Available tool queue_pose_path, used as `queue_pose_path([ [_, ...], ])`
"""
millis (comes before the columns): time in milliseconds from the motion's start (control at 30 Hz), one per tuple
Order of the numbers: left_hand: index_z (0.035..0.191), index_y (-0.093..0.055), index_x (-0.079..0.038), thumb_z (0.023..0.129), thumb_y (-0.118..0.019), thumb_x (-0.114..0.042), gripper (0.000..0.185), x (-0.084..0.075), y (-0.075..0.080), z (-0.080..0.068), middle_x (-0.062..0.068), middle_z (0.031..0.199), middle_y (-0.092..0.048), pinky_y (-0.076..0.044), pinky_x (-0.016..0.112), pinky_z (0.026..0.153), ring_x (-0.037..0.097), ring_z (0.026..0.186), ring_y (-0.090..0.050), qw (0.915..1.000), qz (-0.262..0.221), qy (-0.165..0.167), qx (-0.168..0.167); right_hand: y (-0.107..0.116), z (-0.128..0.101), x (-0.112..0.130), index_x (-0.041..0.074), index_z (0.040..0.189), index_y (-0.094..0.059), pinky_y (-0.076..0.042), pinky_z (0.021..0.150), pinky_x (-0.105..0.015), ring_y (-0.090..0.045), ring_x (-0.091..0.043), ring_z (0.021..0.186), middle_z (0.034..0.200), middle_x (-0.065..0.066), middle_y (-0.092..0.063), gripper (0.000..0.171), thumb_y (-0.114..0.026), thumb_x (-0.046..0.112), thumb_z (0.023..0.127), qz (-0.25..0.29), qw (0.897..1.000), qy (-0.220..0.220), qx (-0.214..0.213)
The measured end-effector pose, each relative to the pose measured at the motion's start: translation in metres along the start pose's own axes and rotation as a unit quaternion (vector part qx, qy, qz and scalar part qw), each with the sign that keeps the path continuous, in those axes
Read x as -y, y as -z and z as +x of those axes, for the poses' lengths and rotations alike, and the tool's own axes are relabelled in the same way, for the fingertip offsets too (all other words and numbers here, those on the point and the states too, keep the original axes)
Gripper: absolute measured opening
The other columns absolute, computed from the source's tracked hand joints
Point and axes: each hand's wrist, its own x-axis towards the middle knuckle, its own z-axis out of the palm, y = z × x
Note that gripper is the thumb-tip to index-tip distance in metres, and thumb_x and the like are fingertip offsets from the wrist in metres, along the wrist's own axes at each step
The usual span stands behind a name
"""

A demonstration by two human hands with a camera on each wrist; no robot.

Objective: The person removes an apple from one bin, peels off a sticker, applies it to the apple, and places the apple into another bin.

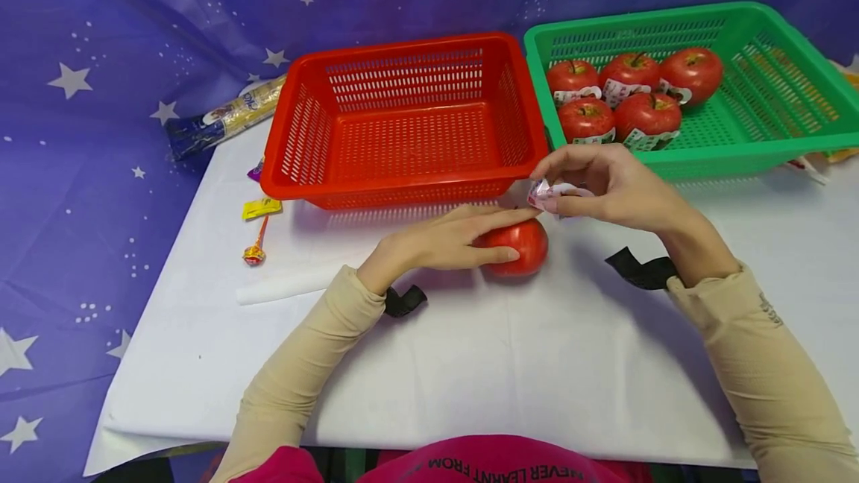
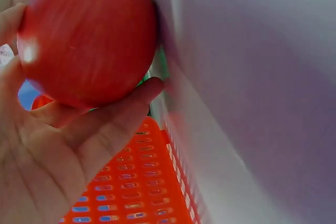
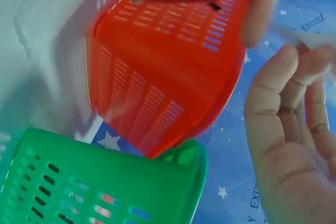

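A red apple [image 1: 520, 247] lies on the white table [image 1: 470, 364] in front of the red basket [image 1: 403, 121]. My left hand [image 1: 463, 237] holds the apple, fingers over its top and thumb at its side; the left wrist view shows the apple [image 2: 86, 38] close against the palm. My right hand [image 1: 590, 185] hovers just above and right of the apple and pinches a small white and pink paper label [image 1: 546, 192]. The red basket is empty. The green basket [image 1: 772, 95] holds several red apples [image 1: 631, 99] with labels.
A lollipop [image 1: 255, 250], a yellow wrapper [image 1: 262, 207] and a long wrapped packet [image 1: 224, 119] lie left of the red basket. A folded white sheet [image 1: 288, 285] lies by my left forearm. A starry blue cloth [image 1: 101, 95] hangs behind.
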Motion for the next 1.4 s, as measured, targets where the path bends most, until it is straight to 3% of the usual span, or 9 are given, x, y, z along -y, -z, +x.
queue_pose_path([
  [133,0.147,-0.038,-0.027,0.092,-0.057,-0.049,0.062,0.000,0.000,0.001,0.000,0.146,-0.041,-0.038,0.036,0.109,0.017,0.131,-0.042,0.9997,0.005,0.020,0.009,-0.004,0.001,-0.001,-0.007,0.112,-0.056,-0.054,0.083,-0.020,-0.065,-0.015,0.093,0.103,-0.007,-0.066,0.034,-0.057,-0.022,0.081,0.001,0.998,0.020,0.059],
  [367,0.135,-0.046,-0.014,0.083,-0.071,-0.044,0.065,0.000,-0.004,0.005,0.000,0.128,-0.053,-0.044,0.029,0.103,0.015,0.119,-0.052,0.9994,0.029,-0.014,-0.012,-0.012,0.002,-0.002,0.005,0.123,-0.044,-0.054,0.076,-0.023,-0.061,-0.018,0.098,0.109,-0.012,-0.057,0.048,-0.056,-0.019,0.083,0.019,0.993,-0.012,0.117],
  [700,0.139,-0.043,-0.016,0.077,-0.077,-0.046,0.076,0.004,-0.005,0.006,-0.002,0.130,-0.055,-0.045,0.029,0.100,0.013,0.118,-0.054,0.9996,0.014,-0.002,-0.023,-0.013,-0.003,0.000,0.013,0.152,-0.013,-0.056,0.081,-0.030,-0.052,-0.019,0.118,0.135,-0.015,-0.038,0.086,-0.058,-0.015,0.084,-0.095,0.977,-0.031,0.187],
  [833,0.143,-0.040,-0.015,0.077,-0.077,-0.047,0.083,0.004,-0.005,0.005,-0.001,0.135,-0.053,-0.043,0.031,0.104,0.015,0.122,-0.052,0.9996,0.022,0.000,-0.020,-0.015,-0.004,0.003,0.016,0.154,-0.014,-0.052,0.091,-0.034,-0.049,-0.019,0.118,0.136,-0.011,-0.039,0.087,-0.065,-0.004,0.086,-0.155,0.970,-0.031,0.183],
  [967,0.147,-0.036,-0.011,0.077,-0.076,-0.048,0.089,0.004,-0.006,0.005,0.002,0.142,-0.049,-0.040,0.031,0.107,0.017,0.128,-0.049,0.9994,0.029,0.009,-0.015,-0.018,-0.004,0.004,0.020,0.154,-0.016,-0.048,0.097,-0.043,-0.044,-0.027,0.127,0.142,-0.010,-0.037,0.084,-0.066,0.005,0.088,-0.156,0.968,-0.055,0.188],
  [1100,0.143,-0.040,-0.012,0.076,-0.078,-0.046,0.084,0.004,-0.007,0.005,0.001,0.134,-0.054,-0.041,0.028,0.104,0.015,0.122,-0.051,0.9996,0.015,0.010,-0.019,-0.020,-0.005,0.005,0.018,0.154,-0.017,-0.046,0.102,-0.032,-0.041,-0.032,0.131,0.142,-0.014,-0.037,0.082,-0.062,-0.001,0.089,-0.113,0.972,-0.042,0.202],
  [1200,0.137,-0.043,-0.016,0.075,-0.079,-0.044,0.078,0.004,-0.008,0.004,-0.001,0.127,-0.056,-0.042,0.025,0.100,0.011,0.116,-0.052,0.9996,0.004,0.000,-0.027,-0.022,-0.005,0.005,0.016,0.153,-0.019,-0.043,0.103,-0.024,-0.041,-0.028,0.130,0.143,-0.015,-0.036,0.080,-0.062,-0.003,0.088,-0.096,0.973,-0.016,0.208],
  [1333,0.129,-0.046,-0.013,0.075,-0.080,-0.043,0.071,0.004,-0.007,0.004,-0.001,0.120,-0.057,-0.042,0.022,0.096,0.010,0.110,-0.053,0.9994,0.007,-0.015,-0.032,-0.034,-0.002,0.003,0.020,0.154,-0.020,-0.051,0.088,-0.025,-0.050,-0.019,0.115,0.142,-0.009,-0.039,0.083,-0.059,-0.007,0.087,-0.146,0.970,-0.013,0.194],
  [1400,0.121,-0.051,-0.009,0.074,-0.081,-0.042,0.064,0.004,-0.007,0.003,0.000,0.112,-0.059,-0.043,0.021,0.090,0.012,0.104,-0.055,0.9994,0.003,-0.013,-0.031,-0.041,-0.001,0.002,0.024,0.154,-0.017,-0.052,0.071,-0.024,-0.054,-0.014,0.094,0.144,-0.005,-0.039,0.089,-0.058,-0.011,0.083,-0.192,0.964,-0.018,0.184],
])
